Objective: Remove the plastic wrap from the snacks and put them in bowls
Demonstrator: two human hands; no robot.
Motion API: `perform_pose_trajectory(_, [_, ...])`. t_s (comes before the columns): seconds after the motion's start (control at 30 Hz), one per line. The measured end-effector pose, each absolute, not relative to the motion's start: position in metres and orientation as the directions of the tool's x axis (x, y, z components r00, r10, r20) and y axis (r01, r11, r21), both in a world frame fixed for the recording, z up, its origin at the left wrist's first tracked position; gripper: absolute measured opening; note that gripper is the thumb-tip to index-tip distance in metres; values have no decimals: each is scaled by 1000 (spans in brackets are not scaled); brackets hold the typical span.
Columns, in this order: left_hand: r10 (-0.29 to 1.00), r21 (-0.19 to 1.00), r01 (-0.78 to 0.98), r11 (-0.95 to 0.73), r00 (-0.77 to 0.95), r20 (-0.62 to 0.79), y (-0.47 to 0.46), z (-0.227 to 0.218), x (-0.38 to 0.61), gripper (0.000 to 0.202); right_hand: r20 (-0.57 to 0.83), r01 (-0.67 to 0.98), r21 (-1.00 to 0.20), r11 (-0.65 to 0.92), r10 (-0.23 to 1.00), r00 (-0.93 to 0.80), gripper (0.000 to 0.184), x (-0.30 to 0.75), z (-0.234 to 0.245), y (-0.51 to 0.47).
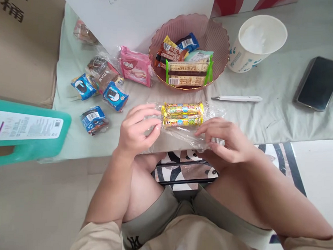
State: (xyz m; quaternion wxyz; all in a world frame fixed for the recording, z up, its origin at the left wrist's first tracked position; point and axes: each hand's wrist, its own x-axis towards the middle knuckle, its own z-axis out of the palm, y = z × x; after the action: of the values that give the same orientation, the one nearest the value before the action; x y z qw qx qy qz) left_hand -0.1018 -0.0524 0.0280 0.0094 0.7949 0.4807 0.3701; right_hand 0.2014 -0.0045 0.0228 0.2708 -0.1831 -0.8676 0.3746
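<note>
Two yellow, brightly printed snack sticks (183, 115) lie side by side on a sheet of clear plastic film (189, 136) near the table's front edge. My left hand (140, 127) is at the left end of the sticks, fingers apart and loosely bent, fingertips by the film's edge. On the other side, my right hand (230, 140) rests its fingertips on the film beside the sticks' right end. Its thumb stands apart from the fingers, with a crumpled bit of film showing between. Neither hand is closed around a stick.
Behind the sticks stands a pink ribbed bowl (218, 50) of wrapped snacks. Left lie a pink nabati pack (135, 66), blue packets (115, 96) and a teal container (45, 146). Right are a white pen (240, 98), paper cup (245, 56) and phone (319, 83). A cardboard box (23, 61) stands far left.
</note>
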Motion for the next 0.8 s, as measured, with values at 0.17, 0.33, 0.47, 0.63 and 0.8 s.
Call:
perform_pose_trajectory(0.17, [887,480,747,-460,359,292,-79,49,-97,16,160,284,-767,576,600,-784,33,204,19,-8])
perform_pose_trajectory(0.33, [922,527,844,-102,279,-268,-82,58,-100,14,-110,700,-591,402,819,-563,29,198,20,-8])
perform_pose_trajectory(0.47, [901,484,875,-5,214,-377,-73,69,-80,24,-184,816,-505,281,889,-420,29,191,22,-10])
perform_pose_trajectory(0.63, [996,580,815,19,33,-78,-57,69,-38,31,-102,831,-501,240,938,-332,65,187,15,-10])
perform_pose_trajectory(0.8, [977,617,782,-87,-54,206,-48,39,-33,38,83,725,-629,282,951,-298,73,183,11,-12])
